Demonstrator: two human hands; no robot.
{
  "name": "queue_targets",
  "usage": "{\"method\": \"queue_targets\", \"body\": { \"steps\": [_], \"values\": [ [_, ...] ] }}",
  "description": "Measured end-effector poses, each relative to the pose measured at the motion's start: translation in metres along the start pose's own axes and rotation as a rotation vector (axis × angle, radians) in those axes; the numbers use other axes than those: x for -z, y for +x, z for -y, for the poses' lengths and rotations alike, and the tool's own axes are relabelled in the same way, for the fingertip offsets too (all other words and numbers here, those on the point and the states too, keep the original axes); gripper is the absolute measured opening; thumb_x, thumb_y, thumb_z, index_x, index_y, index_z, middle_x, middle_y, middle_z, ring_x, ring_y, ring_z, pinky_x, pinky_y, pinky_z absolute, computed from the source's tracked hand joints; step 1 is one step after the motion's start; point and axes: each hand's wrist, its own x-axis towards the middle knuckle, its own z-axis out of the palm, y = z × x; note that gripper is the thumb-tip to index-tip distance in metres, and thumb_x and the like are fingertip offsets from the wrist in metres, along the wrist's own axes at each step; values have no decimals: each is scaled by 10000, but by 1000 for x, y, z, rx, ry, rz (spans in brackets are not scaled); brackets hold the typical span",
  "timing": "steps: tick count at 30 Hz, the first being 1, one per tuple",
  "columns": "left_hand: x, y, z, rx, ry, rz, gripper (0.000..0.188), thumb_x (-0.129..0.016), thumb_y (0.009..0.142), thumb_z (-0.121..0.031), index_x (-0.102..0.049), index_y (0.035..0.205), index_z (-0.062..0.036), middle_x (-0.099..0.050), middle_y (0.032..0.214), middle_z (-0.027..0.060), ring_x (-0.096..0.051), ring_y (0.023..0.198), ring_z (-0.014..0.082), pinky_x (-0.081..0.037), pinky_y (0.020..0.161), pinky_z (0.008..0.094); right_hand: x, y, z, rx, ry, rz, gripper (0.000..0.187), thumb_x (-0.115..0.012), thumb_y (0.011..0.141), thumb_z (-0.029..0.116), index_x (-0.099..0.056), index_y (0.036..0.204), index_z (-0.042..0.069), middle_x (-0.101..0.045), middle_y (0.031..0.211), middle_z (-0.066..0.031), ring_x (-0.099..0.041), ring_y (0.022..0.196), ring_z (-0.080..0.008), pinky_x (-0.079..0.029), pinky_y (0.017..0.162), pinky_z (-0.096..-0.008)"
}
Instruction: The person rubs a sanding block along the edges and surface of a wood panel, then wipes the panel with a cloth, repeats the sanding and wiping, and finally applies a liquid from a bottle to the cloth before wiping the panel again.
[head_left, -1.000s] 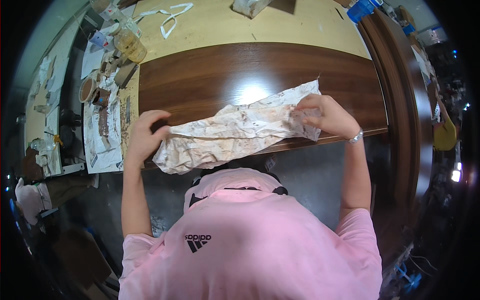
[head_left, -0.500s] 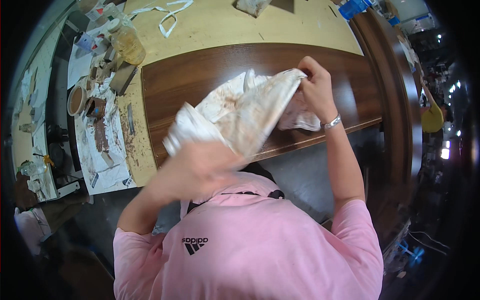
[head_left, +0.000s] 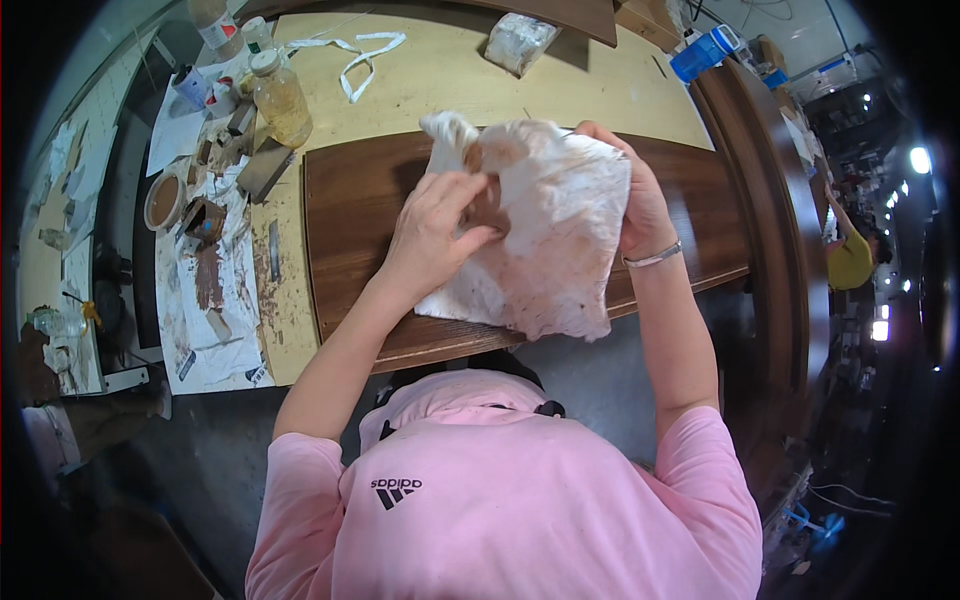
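Person's two hands are apart, one each side of a crumpled white cloth with brown stains (head_left: 560,225). Cloth is raised above the near side of a flat dark brown wood-grain panel (head_left: 365,215); lower hem hangs past the panel's front edge.

Right hand (head_left: 648,200): clamped on the cloth's upper right edge, fingers partly hidden behind it. Silver-coloured bracelet (head_left: 653,256) on that wrist. Left hand (head_left: 432,228): thumb and fingers parted, tips in front of the cloth's left part. Can't tell whether they touch it.

Panel lies on a pale yellow worktop (head_left: 425,95). Left end of the worktop, just beside the panel: brown-stained white paper (head_left: 235,355), round tub with brown contents (head_left: 164,202), brown rectangular block (head_left: 266,170), clear lidded jar of yellowish liquid (head_left: 284,108).

Beyond the panel: looped white strap (head_left: 358,75), whitish wrapped bundle (head_left: 521,44). Blue plastic bottle (head_left: 702,55) near the far right corner. Long dark brown boards (head_left: 775,210) stand along the right side. Far right, well apart, another person in a yellow top (head_left: 848,263); what they're doing is too small to tell.
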Motion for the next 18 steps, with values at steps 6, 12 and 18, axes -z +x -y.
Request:
{"method": "queue_targets", "body": {
  "steps": [6,12,18],
  "values": [
    [9,-19,6,422,-658,73,93,-689,895,-45,-682,914,45,-621,737,-8,-512,602,40,-407,536,211,23,10,11,-65,-314,-87,110,-594,902,61,-583,1010,43,-663,880,-26,-645,742,-82,-508,626,-212],
    [32,-35,16,643,-811,-21,105,-664,937,-91,-702,958,5,-650,742,-20,-549,611,38,-427,548,199,14,-10,-36,-255,-536,-50,510,-710,863,163,-519,1322,49,-675,1036,-62,-655,875,-151,-520,820,-312],
    [45,-47,6,710,-858,-115,104,-672,924,-95,-698,946,3,-650,751,-20,-542,616,35,-427,556,198,-16,-2,-90,280,-960,-104,784,-837,684,94,-477,1376,12,-632,1172,-165,-616,1060,-297,-480,951,-357]
  ]
}}
